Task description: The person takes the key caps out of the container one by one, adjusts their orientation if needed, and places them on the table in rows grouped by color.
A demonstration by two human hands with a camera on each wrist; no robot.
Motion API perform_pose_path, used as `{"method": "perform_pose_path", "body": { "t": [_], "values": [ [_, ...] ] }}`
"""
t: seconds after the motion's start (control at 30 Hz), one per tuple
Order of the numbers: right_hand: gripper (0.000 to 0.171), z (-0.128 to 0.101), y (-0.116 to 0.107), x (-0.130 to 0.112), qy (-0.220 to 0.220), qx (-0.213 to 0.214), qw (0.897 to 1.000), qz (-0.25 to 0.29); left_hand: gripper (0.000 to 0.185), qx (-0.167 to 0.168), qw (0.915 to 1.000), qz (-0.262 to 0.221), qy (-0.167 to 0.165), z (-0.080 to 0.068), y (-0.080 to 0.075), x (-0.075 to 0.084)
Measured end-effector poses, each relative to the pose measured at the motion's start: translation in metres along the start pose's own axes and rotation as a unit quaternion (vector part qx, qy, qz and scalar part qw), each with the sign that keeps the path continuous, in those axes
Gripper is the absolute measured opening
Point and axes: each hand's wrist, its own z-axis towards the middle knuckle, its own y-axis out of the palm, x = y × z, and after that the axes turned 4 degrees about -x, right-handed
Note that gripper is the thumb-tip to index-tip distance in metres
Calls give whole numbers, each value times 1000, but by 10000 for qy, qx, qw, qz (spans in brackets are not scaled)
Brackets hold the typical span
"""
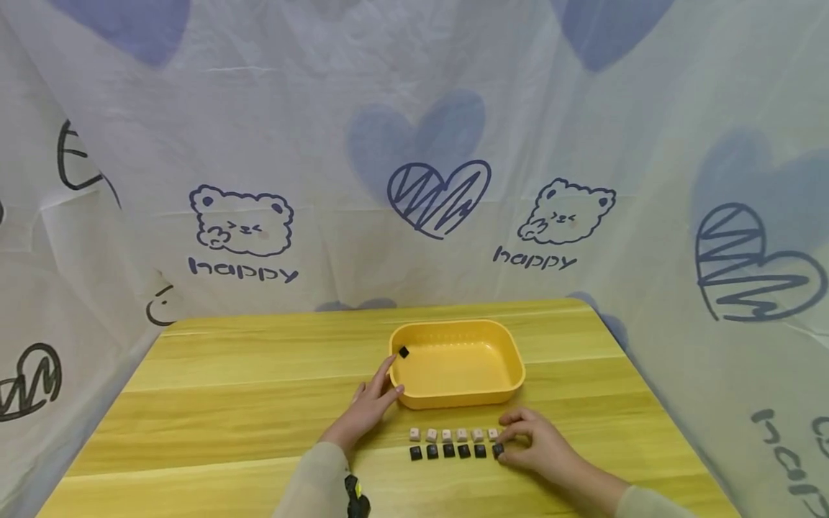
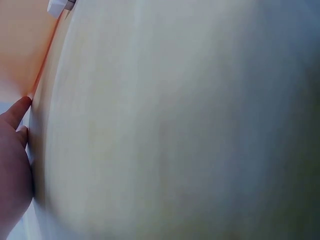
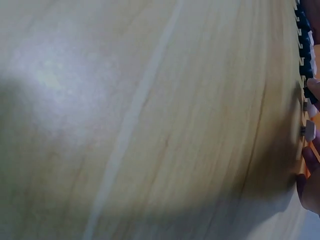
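My right hand (image 1: 540, 446) pinches a black keycap (image 1: 498, 450) between thumb and fingertip, at the right end of a row of black keycaps (image 1: 449, 451). In the right wrist view that black keycap (image 3: 311, 95) sits tilted under the thumb. Just behind runs a row of white keycaps (image 1: 446, 435), its right end close to the curled fingers. My left hand (image 1: 365, 414) rests with extended fingers against the left side of a yellow plastic basin (image 1: 456, 400), thumb at the front-left corner. Inside the basin, near its left wall, lies one black keycap (image 1: 404, 352).
The wooden-patterned table (image 1: 246, 403) extends to both sides of the basin. Behind it hangs a pale cloth (image 1: 337, 252) printed with hearts and bears, which also lines both sides. The keycap rows lie between the basin and the table's near side.
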Motion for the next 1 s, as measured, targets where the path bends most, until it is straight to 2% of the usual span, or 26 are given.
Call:
{"method": "perform_pose_path", "body": {
  "t": [0.17, 0.4, 0.57, 0.87, 1.0],
  "values": [
    [16, 0, 1, 0, -164, 76, 9990, -411, 66, 23, 10000, 59, 31, 2, 0, 0],
    [16, 0, 3, 2, -37, 178, 9979, -617, 66, 12, 9999, 103, 32, 1, 0, 3],
    [17, -1, 3, 3, -102, 208, 9966, -785, 66, 0, 10000, 80, 6, 1, 3, 1],
    [21, 2, -9, -5, -165, -112, 9995, -224, 67, 6, 10000, 89, -15, 1, 1, 3],
    [20, 5, -12, -14, -572, -153, 9965, -582, 67, 16, 10000, 88, -24, 0, 1, 2]
  ]
}}
